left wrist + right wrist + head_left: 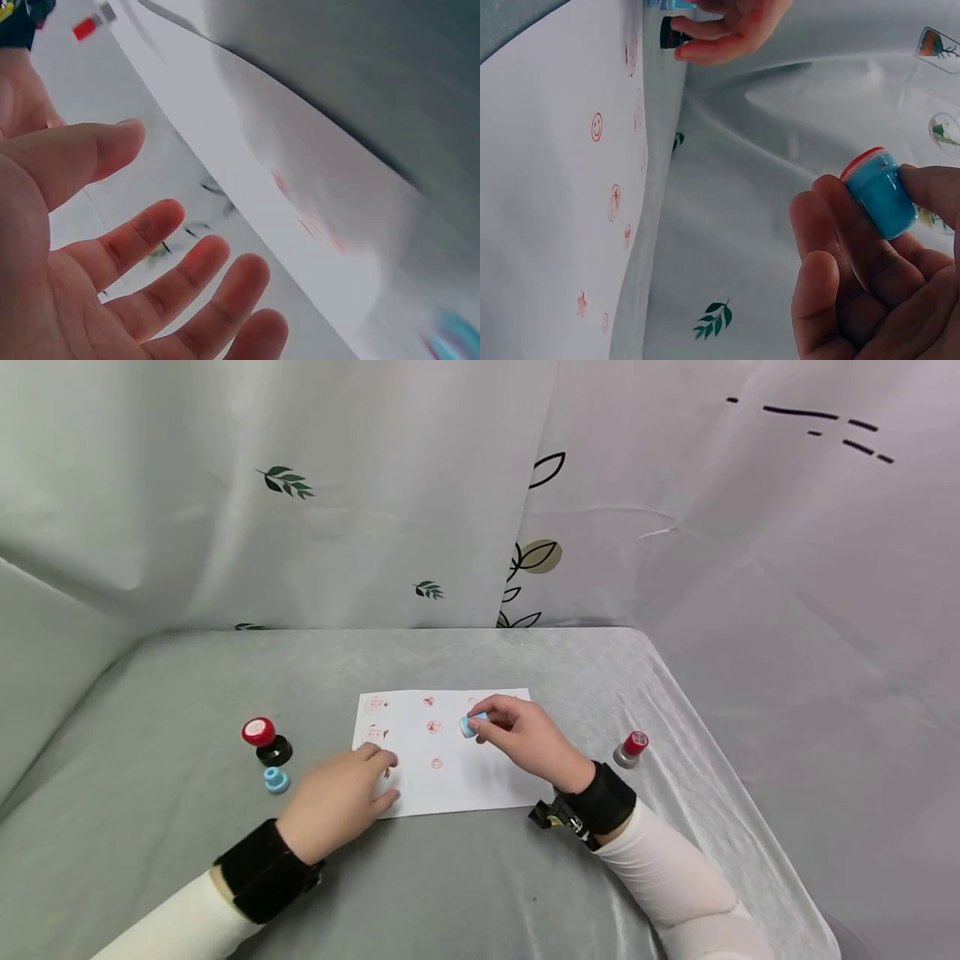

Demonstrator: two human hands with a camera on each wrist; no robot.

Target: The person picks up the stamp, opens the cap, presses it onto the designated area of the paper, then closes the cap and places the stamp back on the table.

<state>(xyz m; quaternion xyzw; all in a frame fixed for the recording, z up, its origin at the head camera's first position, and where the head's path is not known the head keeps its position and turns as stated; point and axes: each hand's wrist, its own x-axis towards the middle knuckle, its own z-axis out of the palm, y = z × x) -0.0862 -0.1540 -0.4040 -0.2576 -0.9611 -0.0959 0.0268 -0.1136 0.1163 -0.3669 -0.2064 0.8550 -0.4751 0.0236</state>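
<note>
My right hand [528, 739] pinches a small blue stamp [885, 196] between thumb and fingers, above the right half of a white sheet of paper [480, 781]. The stamp's red inked face shows in the right wrist view, tilted up and away from the palm. Red prints mark the sheet in rows, among them a smiley [596, 127] and a star [581, 304]. Over the sheet's left edge hovers my left hand [337, 797], fingers spread and holding nothing. In the left wrist view its fingers [202, 259] are relaxed beside the paper.
Left of the sheet lie a red-topped round stamp [258, 732], a black round piece [275, 751] and a blue cap [276, 780]. A red and silver stamp [631, 748] lies to the right. Grey cloth [465, 877] covers the table; a patterned curtain [360, 527] hangs behind.
</note>
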